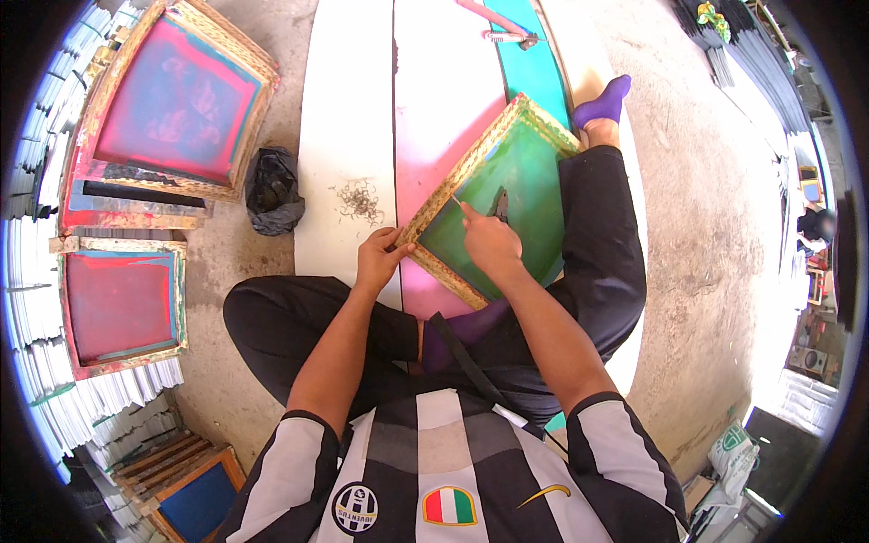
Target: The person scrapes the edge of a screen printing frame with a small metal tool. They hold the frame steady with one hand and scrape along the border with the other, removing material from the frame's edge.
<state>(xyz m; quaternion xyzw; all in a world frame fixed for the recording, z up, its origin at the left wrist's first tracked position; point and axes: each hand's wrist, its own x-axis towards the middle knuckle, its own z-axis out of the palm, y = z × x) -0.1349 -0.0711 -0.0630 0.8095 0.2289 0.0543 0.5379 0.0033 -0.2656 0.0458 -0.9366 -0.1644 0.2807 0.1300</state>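
A wooden frame (441, 269) with green mesh (534, 172) lies tilted across the board in front of me, its right side against my leg. My left hand (377, 260) pinches the frame's left corner between thumb and fingers. Over the mesh, my right hand (493, 242) is closed with the index finger stretched toward the upper left rail. A dark metal tool (501, 204), pliers-like, sticks out above that fist; its grip is hidden by the hand. Left of the frame lies a scatter of small thin bits (360, 201), staple-like, on the white panel.
A black plastic bag (274, 192) sits beside the panel. More framed screens (176, 104) and a smaller red one (120, 303) lean at left near stacked sheets. A hammer (511, 36) lies at the far end of the striped board (348, 100). My purple-socked foot (604, 104) is beyond the frame.
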